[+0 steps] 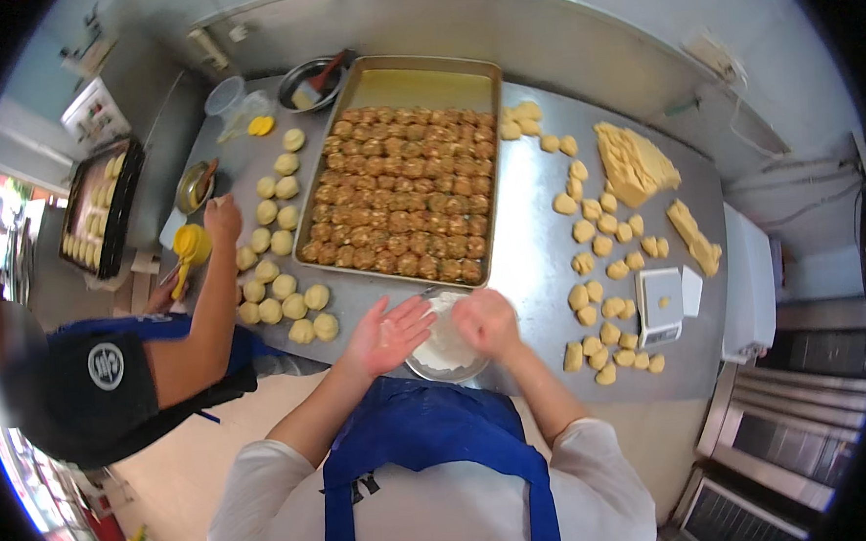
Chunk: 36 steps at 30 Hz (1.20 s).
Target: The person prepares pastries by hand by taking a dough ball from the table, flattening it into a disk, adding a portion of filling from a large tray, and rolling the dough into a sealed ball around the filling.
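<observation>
The flour bowl sits within easy reach: left hand beside it, palm up, fingers extended, seemingly empty; right hand over its edge, curled closed, contents hidden.

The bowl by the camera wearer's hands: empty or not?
Not empty: white powder shows inside the bowl, between the left hand and right hand. How deep it is cannot be told.

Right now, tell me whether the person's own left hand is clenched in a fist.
No, the left hand is open, palm up with fingers extended, beside the metal bowl of flour.
</observation>
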Tool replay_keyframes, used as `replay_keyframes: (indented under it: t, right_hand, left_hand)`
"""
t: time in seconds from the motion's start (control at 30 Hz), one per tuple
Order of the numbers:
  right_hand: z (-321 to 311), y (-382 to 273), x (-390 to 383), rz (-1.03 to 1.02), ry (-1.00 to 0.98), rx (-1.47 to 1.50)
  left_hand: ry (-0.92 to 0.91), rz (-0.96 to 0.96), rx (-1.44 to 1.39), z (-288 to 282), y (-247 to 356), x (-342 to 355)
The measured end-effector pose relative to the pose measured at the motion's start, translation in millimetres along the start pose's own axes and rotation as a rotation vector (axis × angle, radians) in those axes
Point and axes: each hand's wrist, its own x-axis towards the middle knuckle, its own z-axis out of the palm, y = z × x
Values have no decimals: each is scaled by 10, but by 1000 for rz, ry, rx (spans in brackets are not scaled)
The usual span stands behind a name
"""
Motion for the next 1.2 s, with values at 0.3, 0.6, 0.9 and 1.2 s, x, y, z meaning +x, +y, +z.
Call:
replay_keyframes:
  t: [0.3, 0.6, 0.9, 1.2]
  right_hand:
    - [-1121, 2172, 475, 238, 76, -837]
    - [-1026, 2452, 745, 438, -287, -932]
    - [-537, 1721, 117, 432, 111, -602]
    - [326, 34, -525, 182, -125, -154]
  left_hand:
    - [175, 66, 113, 218, -53, -84]
    - [176, 164, 110, -218, -42, -271]
    - [77, 148, 47, -206, 12, -546]
    - [200, 113, -35, -586, 217, -530]
